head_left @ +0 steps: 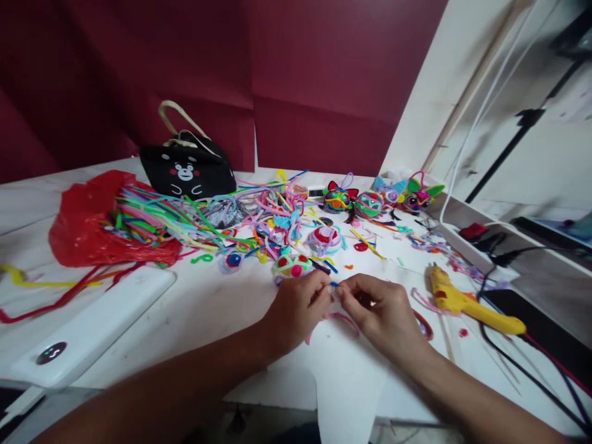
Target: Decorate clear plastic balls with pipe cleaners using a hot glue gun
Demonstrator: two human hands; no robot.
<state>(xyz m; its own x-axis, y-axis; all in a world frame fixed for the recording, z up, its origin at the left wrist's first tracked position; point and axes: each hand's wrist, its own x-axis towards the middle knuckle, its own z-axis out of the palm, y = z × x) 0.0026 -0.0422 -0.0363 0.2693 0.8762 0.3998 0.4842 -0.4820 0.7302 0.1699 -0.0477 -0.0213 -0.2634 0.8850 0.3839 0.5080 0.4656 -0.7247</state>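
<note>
Between my two hands is a short blue piece of pipe cleaner (333,284), pinched at its ends. My left hand (296,308) is closed with thumb and fingertips on one end. The fingertips of my right hand (387,313) press together on the other end, almost touching the left. Just beyond my left hand sits a round pale green ornament with red and pink dots (294,266). A pink pipe cleaner (345,319) lies curved on the white table (240,336) below my fingers.
A yellow glue gun (472,303) lies to the right beside a black phone-like slab (531,320) and cables. On the left are a white power bank (99,324) and a red bag (86,225) spilling pipe cleaners. Behind stand a black handbag (187,169) and several decorated balls (370,205).
</note>
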